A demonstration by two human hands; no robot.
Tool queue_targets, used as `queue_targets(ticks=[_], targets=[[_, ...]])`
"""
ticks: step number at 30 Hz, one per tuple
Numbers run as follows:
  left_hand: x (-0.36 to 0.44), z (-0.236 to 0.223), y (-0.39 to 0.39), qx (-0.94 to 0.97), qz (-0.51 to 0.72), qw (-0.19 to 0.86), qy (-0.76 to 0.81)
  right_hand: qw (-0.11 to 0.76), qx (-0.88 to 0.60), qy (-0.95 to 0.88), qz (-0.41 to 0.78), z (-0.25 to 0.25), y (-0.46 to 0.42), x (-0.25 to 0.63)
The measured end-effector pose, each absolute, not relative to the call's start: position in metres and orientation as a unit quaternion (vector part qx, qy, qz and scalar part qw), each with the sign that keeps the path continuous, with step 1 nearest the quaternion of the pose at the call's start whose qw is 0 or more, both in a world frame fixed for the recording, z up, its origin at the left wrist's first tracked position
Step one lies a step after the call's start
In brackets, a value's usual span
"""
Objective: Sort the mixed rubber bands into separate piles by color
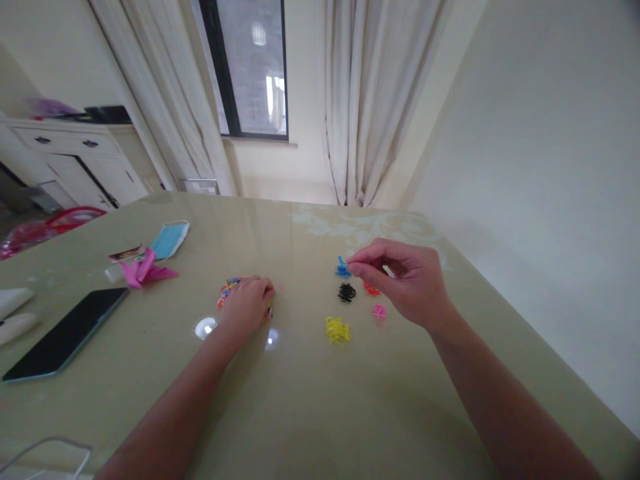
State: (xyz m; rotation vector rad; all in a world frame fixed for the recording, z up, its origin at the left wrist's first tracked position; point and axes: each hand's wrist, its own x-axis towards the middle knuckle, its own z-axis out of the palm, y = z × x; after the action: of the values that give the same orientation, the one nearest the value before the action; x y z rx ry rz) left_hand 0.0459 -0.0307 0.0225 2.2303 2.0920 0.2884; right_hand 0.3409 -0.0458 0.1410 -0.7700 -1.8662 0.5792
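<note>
My left hand point(247, 301) rests on a mixed pile of small multicoloured rubber bands point(230, 285), fingers curled together over it. Its fingertips are mostly hidden, so what they grip does not show. To the right, my right hand point(403, 277) pinches thumb and forefinger beside a small blue heap point(343, 268); anything between the tips is too small to make out. Below the blue heap sit a black heap point(347, 292) and a larger yellow heap point(339, 330). A red heap point(371, 289) is partly behind my right hand, with a few pink bands point(379, 311) under it.
On the table's left lie a dark tablet-like device point(67, 333), a pink folded-paper-like piece point(145, 269) and a blue face mask point(171, 240). A round shiny object point(205, 327) is near my left wrist. A wall point(550, 200) borders the table's right side.
</note>
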Motion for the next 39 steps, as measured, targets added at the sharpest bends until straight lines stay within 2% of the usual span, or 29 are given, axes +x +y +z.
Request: queue_targets(ticks=[6, 11, 16, 24, 29, 34, 37, 39], targets=[[0.035, 0.027, -0.029, 0.730, 0.117, 0.128, 0.661, 0.472, -0.380, -0.769, 0.206, 0.116, -0.013, 0.347], [0.035, 0.021, -0.025, 0.736, 0.111, 0.094, 0.661, 0.339, -0.467, -0.812, 0.085, 0.063, 0.034, 0.354], [0.035, 0.017, -0.023, 0.737, 0.103, 0.093, 0.662, 0.208, -0.520, -0.828, 0.026, 0.031, 0.051, 0.356], [0.048, 0.013, -0.024, 0.775, 0.127, 0.029, 0.618, 0.148, -0.530, -0.835, -0.009, 0.024, 0.050, 0.355], [0.053, 0.008, -0.023, 0.794, 0.121, 0.038, 0.594, 0.148, -0.539, -0.829, -0.012, 0.024, 0.050, 0.357], [0.054, 0.010, -0.024, 0.781, 0.133, 0.033, 0.609, 0.231, -0.537, -0.811, 0.020, 0.033, 0.049, 0.356], [0.060, 0.015, -0.026, 0.765, 0.213, 0.080, 0.602, 0.309, -0.507, -0.802, 0.068, 0.043, 0.044, 0.349], [0.066, 0.019, -0.029, 0.747, 0.299, 0.140, 0.577, 0.327, -0.469, -0.811, 0.122, 0.051, 0.037, 0.340]])
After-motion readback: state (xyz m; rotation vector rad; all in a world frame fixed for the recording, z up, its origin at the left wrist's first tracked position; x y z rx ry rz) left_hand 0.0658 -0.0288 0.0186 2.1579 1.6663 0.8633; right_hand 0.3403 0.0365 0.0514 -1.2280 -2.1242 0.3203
